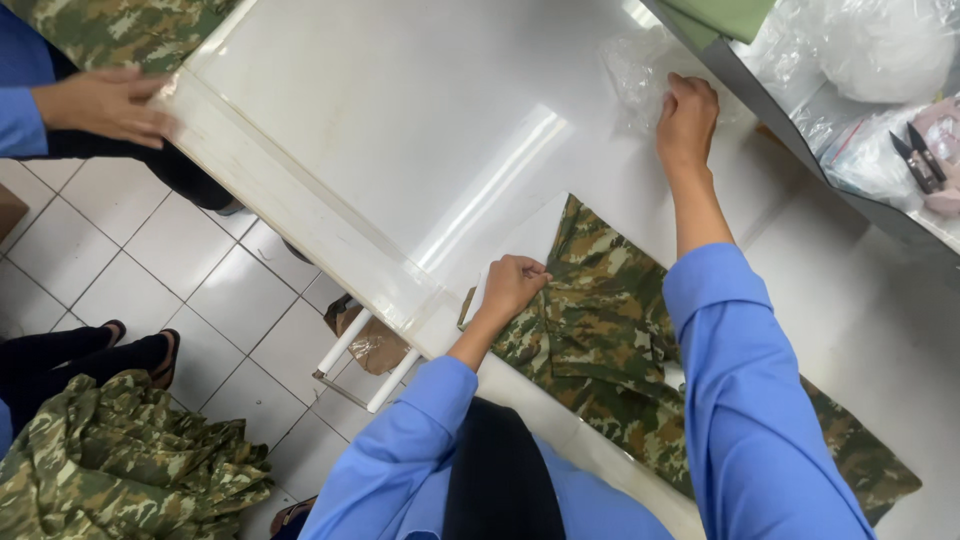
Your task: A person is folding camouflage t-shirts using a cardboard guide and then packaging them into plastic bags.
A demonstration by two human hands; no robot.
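A camouflage garment (600, 340) lies flat on the white table (400, 130), partly over a white sheet. My left hand (512, 285) is closed on the garment's edge near the table's front. My right hand (686, 118) reaches far across the table and pinches a clear plastic bag (635, 70) that lies crumpled there. Both my sleeves are blue.
Another person's hand (100, 103) rests at the table's left corner beside more camouflage cloth (110, 30). A pile of camouflage garments (120, 460) sits on the tiled floor by someone's feet. Black snips (920, 160) and plastic bags (880, 50) lie on a shelf at right.
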